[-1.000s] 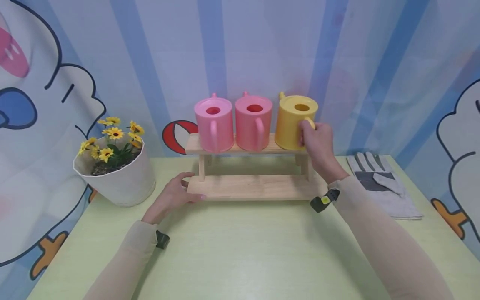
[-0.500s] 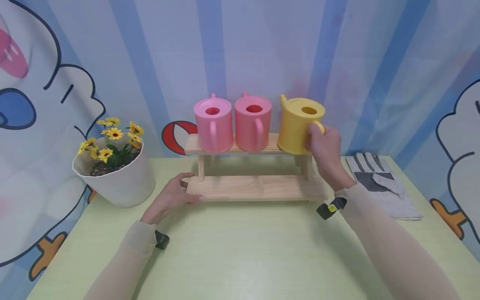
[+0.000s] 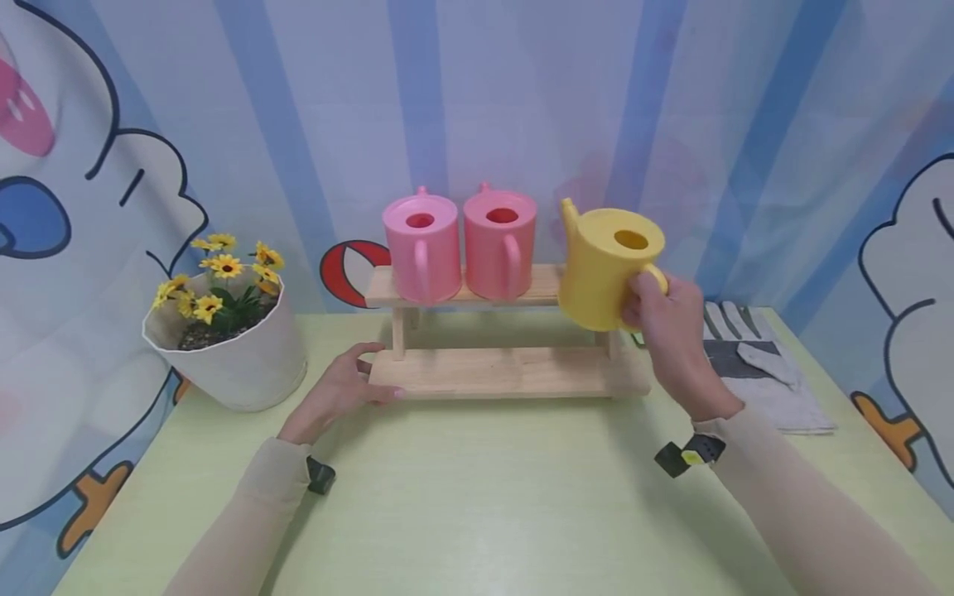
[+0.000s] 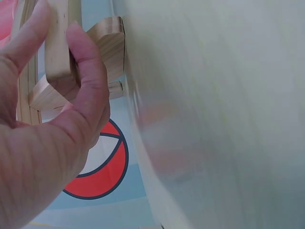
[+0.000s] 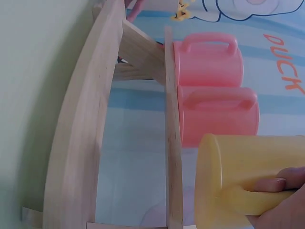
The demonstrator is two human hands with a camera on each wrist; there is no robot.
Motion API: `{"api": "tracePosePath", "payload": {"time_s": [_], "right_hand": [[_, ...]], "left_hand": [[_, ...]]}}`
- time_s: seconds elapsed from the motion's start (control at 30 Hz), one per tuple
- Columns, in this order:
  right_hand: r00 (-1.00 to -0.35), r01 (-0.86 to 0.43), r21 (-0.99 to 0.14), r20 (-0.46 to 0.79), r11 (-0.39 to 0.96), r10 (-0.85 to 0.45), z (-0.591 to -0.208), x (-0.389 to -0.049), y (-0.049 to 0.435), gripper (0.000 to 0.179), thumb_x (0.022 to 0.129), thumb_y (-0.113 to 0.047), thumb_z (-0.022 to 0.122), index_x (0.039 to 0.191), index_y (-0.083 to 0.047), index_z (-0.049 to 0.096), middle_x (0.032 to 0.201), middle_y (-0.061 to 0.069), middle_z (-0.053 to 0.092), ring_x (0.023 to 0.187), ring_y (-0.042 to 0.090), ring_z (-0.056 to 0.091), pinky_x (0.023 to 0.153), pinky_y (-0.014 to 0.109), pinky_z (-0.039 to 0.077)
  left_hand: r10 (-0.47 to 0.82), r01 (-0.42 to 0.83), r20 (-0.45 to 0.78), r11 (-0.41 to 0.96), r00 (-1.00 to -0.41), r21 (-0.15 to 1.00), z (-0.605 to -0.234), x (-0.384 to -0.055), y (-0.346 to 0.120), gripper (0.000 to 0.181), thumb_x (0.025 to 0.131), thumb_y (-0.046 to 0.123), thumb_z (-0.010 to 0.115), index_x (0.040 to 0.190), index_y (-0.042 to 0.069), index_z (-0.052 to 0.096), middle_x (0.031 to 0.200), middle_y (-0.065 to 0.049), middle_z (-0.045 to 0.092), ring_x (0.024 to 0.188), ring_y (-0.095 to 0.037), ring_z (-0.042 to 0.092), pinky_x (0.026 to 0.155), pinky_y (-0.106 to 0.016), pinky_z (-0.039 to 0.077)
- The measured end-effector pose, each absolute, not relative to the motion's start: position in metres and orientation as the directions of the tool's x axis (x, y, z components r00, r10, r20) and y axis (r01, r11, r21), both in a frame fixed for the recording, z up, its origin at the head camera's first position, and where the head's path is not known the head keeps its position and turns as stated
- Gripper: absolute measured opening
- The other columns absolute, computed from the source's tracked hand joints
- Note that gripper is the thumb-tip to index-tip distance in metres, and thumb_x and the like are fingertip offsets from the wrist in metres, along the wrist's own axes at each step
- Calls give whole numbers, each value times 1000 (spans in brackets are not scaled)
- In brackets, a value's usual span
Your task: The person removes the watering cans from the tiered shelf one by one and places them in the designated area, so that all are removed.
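Observation:
My right hand [image 3: 674, 343] grips the handle of a yellow watering can [image 3: 607, 269], which hangs tilted in front of the right end of the wooden two-tier stand [image 3: 507, 372]. Its spout points up and away to the left. My left hand [image 3: 343, 385] holds the left end of the stand's lower board; in the left wrist view the thumb and fingers [image 4: 90, 71] pinch that board end [image 4: 58, 43]. Two pink watering cans, one lighter [image 3: 425, 257] and one deeper pink [image 3: 501, 252], stand side by side on the upper board, handles toward me.
A white pot [image 3: 246, 364] of yellow flowers [image 3: 224, 265] stands at the left of the pale green table [image 3: 477, 497]. Grey and white work gloves [image 3: 775, 381] lie at the right, partly behind my right hand. A printed curtain [image 3: 507, 99] hangs right behind the stand.
My right hand has lifted the yellow watering can off the upper board and drawn it toward me and to the right, tilting it. The left hand stays on the stand.

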State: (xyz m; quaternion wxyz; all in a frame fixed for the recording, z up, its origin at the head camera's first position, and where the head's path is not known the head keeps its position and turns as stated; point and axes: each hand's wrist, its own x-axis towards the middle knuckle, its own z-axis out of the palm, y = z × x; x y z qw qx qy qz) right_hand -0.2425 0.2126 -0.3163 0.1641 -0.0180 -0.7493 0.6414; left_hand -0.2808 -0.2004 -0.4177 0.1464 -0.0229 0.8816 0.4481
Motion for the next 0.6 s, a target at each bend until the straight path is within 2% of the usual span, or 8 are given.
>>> {"api": "tracePosePath", "payload": {"time_s": [0.13, 0.37, 0.6], "right_hand": [[-949, -175, -970, 212, 171, 231, -319, -227, 216, 37, 105, -16, 46, 69, -12, 39, 58, -6, 33, 57, 15, 32, 61, 29, 38], [-959, -103, -984, 137, 144, 247, -327, -202, 217, 39, 105, -14, 47, 66, -12, 41, 58, -6, 36, 59, 14, 37, 62, 29, 39], [-957, -57, -989, 93, 139, 274, -338, -179, 215, 36, 105, -12, 50, 69, -10, 44, 59, -5, 40, 60, 13, 41, 61, 29, 40]], "left_hand": [[91, -172, -283, 607, -955, 776, -418, -281, -200, 100, 90, 30, 91, 169, 10, 33, 150, -28, 54, 119, -36, 64, 106, -52, 51], [83, -181, -291, 616, -953, 767, -417, -281, -200, 98, 91, 30, 90, 168, 10, 33, 150, -28, 54, 121, -37, 63, 105, -50, 52], [105, -157, -274, 606, -956, 780, -416, -281, -200, 97, 92, 28, 89, 168, 8, 32, 147, -29, 55, 116, -35, 66, 101, -45, 52]]}}
